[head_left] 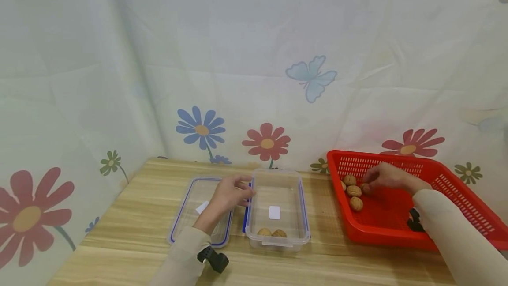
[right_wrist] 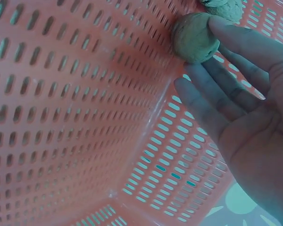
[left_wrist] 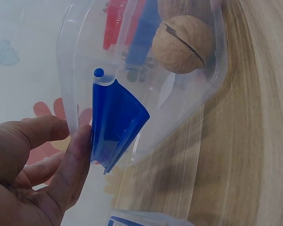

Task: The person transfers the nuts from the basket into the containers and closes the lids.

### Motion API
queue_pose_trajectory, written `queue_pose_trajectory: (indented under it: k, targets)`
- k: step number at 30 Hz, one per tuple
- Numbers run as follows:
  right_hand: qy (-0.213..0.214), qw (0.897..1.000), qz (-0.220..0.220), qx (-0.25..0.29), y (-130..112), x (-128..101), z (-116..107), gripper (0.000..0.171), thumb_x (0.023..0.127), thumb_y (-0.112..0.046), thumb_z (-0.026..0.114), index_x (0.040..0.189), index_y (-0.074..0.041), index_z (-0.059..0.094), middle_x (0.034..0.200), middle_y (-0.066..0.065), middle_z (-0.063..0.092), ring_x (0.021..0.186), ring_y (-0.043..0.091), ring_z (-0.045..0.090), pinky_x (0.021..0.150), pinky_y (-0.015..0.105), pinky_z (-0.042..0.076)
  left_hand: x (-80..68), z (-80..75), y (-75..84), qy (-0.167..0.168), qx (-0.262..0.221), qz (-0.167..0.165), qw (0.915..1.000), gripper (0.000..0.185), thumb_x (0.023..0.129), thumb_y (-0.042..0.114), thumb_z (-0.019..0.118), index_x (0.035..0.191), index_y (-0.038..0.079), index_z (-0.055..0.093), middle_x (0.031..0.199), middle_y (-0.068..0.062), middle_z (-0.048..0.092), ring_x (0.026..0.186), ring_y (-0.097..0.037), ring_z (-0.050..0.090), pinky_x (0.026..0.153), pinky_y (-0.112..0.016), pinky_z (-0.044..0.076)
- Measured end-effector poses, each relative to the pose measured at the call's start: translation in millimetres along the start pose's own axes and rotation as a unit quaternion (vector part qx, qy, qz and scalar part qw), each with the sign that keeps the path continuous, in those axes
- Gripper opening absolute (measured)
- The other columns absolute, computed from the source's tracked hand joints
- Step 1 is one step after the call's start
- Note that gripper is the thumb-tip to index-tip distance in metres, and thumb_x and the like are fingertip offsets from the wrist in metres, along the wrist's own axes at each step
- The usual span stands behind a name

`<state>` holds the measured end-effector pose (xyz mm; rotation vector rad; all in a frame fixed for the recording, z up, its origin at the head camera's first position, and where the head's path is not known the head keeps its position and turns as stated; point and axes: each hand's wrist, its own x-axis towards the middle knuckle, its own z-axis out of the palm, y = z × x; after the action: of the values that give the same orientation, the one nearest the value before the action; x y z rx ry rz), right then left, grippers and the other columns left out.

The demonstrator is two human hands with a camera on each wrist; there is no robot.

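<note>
In the head view my left hand point(head_left: 232, 192) is at the left rim of a clear plastic food container point(head_left: 303, 202). The left wrist view shows its thumb and fingertips holding that rim, beside a blue latch flap point(left_wrist: 115, 120) that hangs folded outward. Two walnuts point(head_left: 279, 233) lie at the container's near end. Inside a red plastic basket point(head_left: 349, 224), my right hand point(head_left: 386, 175) pinches a walnut point(right_wrist: 193, 40) between thumb and fingers. Several other walnuts point(head_left: 354, 191) lie along the basket's left side.
A clear lid point(head_left: 190, 193) with a blue seal lies flat left of the container, partly behind my left hand. The wooden table point(head_left: 131, 215) meets a flowered curtain point(head_left: 222, 65) at the back. Dark straps with small devices point(head_left: 214, 258) sit on both wrists.
</note>
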<state>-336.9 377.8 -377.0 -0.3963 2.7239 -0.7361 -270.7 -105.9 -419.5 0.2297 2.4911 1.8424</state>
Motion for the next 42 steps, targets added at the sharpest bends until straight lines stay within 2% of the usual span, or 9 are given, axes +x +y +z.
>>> queue_pose_trajectory:
  k: [4,10,18,32,42]
  targets:
    - [-0.005,1.0,0.014,-0.001,3,2,0,0.031,0.091,-0.017,0.085,0.117,-0.002,0.077,0.111,0.009,0.074,0.095,0.024,0.066,0.101,0.062,0.057,-0.2,0.6,0.5,0.001,-0.002,0.0,1.0,0.048,0.094,0.0,0.076,0.14,-0.006,0.063,0.102,-0.016,0.072,0.079,-0.025,0.076,0.07,-0.036,0.067]
    - [-0.002,1.0,0.007,-0.002,4,1,-1,0.031,0.092,-0.018,0.084,0.118,-0.003,0.077,0.11,0.008,0.075,0.094,0.025,0.065,0.1,0.061,0.058,-0.8,1.7,0.3,0.004,-0.002,0.003,1.0,0.047,0.094,0.0,0.077,0.139,-0.006,0.064,0.101,-0.016,0.072,0.079,-0.027,0.076,0.069,-0.037,0.067]
    - [0.03,1.0,-0.004,-0.005,-2,-4,-5,0.037,0.093,-0.023,0.084,0.124,-0.003,0.076,0.113,0.008,0.075,0.096,0.025,0.066,0.098,0.06,0.059,-0.6,1.7,-0.2,0.001,-0.002,0.002,1.0,0.047,0.094,-0.001,0.076,0.139,-0.007,0.063,0.102,-0.016,0.072,0.08,-0.027,0.076,0.069,-0.037,0.067]
    - [0.081,0.996,-0.036,0.012,-45,-19,-19,0.053,0.094,-0.036,0.083,0.134,-0.003,0.071,0.12,0.01,0.075,0.103,0.026,0.068,0.097,0.058,0.061,-0.3,0.7,-1.0,0.002,0.011,0.002,0.9999,0.048,0.095,0.002,0.076,0.14,-0.006,0.063,0.102,-0.015,0.072,0.077,-0.025,0.076,0.069,-0.037,0.067]
    - [0.117,0.99,-0.073,0.011,-78,-32,-19,0.053,0.093,-0.04,0.084,0.133,-0.007,0.072,0.123,0.01,0.075,0.104,0.031,0.069,0.092,0.049,0.064,0.1,0.6,-1.1,0.002,0.01,0.001,0.9999,0.048,0.095,0.003,0.077,0.14,-0.006,0.063,0.102,-0.015,0.072,0.077,-0.024,0.076,0.069,-0.035,0.067]
